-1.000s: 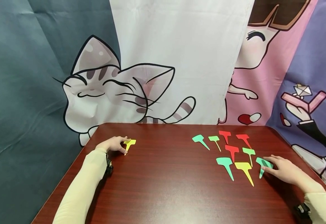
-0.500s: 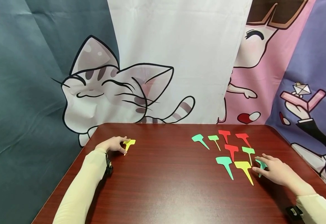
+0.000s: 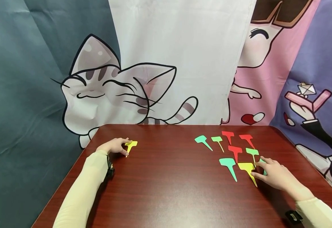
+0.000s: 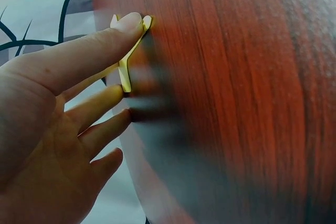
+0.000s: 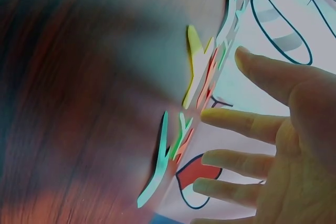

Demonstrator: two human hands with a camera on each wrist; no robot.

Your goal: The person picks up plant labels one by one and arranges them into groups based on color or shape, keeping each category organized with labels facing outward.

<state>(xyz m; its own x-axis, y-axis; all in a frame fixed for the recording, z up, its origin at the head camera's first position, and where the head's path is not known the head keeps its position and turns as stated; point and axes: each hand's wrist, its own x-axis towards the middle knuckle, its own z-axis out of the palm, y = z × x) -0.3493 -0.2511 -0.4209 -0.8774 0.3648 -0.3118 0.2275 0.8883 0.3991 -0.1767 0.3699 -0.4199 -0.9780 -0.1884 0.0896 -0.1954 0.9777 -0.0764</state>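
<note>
At the table's left, my left hand (image 3: 114, 146) pinches a yellow T-shaped plant label (image 3: 132, 144) between thumb and fingers. In the left wrist view the thumb lies across the label's head (image 4: 147, 23), with its stem (image 4: 125, 74) pointing down beside the fingers. My right hand (image 3: 278, 175) hovers with spread fingers over a second yellow plant label (image 3: 245, 166), holding nothing. Thumb and index overlap that label in the head view. Under the same hand lies a teal plant label (image 3: 265, 172), mostly hidden; the right wrist view shows this teal label (image 5: 159, 169) flat on the table.
Around the right hand lie another large teal label (image 3: 227, 162), a green label (image 3: 252, 151) and a red label (image 3: 235, 149). Farther back are two red labels (image 3: 228, 134), a small green one (image 3: 216, 139) and a teal one (image 3: 201, 139). A cartoon-printed cloth (image 3: 183, 47) hangs behind the table (image 3: 166, 190).
My right hand has moved left from the teal label to over the yellow label beside it. The left hand stays where it was with its yellow label.
</note>
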